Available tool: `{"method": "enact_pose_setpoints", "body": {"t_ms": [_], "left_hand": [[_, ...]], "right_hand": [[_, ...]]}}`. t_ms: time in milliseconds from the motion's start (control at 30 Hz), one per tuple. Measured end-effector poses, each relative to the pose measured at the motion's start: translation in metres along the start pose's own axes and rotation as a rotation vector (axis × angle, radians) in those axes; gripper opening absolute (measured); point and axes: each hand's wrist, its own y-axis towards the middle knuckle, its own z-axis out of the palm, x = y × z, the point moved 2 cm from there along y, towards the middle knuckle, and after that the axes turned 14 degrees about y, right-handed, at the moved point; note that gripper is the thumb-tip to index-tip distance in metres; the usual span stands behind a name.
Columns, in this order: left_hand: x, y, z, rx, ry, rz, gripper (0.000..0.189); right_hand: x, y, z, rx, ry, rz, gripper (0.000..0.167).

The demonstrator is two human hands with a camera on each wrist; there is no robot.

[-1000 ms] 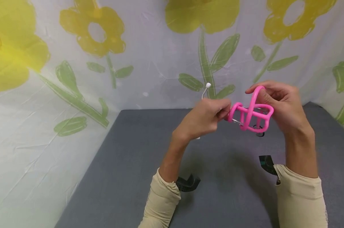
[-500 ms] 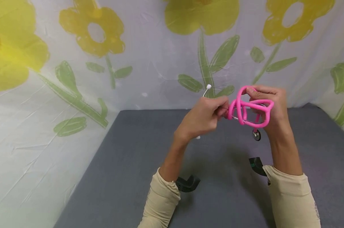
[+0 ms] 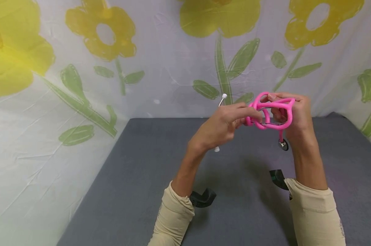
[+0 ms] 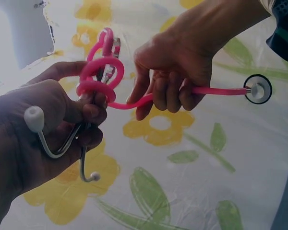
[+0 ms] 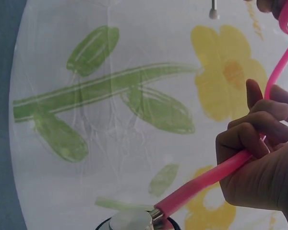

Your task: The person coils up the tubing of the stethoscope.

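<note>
A pink stethoscope point(image 3: 273, 126) is held up above the table, its tubing wound in loops between my two hands. My left hand point(image 3: 220, 123) grips it near the metal ear tubes, with the index finger reaching along the coils. White ear tips point(image 4: 34, 119) poke out beside that hand in the left wrist view. My right hand point(image 3: 299, 118) has its fingers curled round the free length of tubing point(image 5: 225, 167), as the right wrist view shows. From below that hand hangs the round chest piece point(image 3: 283, 145), black-rimmed with a metal body. Part of the coil lies hidden behind the left fingers.
A grey table point(image 3: 136, 191) spreads beneath both hands. Behind and at the sides hangs a white curtain point(image 3: 164, 68) printed with yellow flowers and green leaves. Dark wrist-worn devices point(image 3: 203, 198) stick out by both sleeves.
My right hand has moved left toward the left hand, and the tall upper loop has become lower and tighter. The left index finger now stretches over the coils. The chest piece hangs more in sight.
</note>
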Motion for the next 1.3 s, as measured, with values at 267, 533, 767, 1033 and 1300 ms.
{"method": "enact_pose_setpoints", "body": {"t_ms": [267,533,767,1033,1300], "left_hand": [[-0.001,-0.002,-0.001,-0.05,0.091,-0.038,0.03],[0.004,-0.001,-0.001,-0.254,0.015,-0.115,0.033],[0.008,0.002,0.001,-0.416,0.073,-0.177,0.024],[0.014,0.001,0.001,-0.521,0.089,-0.283,0.025],[0.019,0.0,0.005,-0.473,0.255,-0.38,0.032]], "right_hand": [[0.003,0.003,-0.008,-0.017,-0.019,0.036,0.026],[0.01,0.005,-0.012,-0.065,-0.039,0.063,0.013],[0.014,-0.002,-0.003,0.075,-0.211,0.076,0.019],[0.016,-0.015,0.022,0.274,-0.806,0.072,0.019],[0.016,-0.025,0.035,0.637,-0.995,-0.148,0.006]]}}
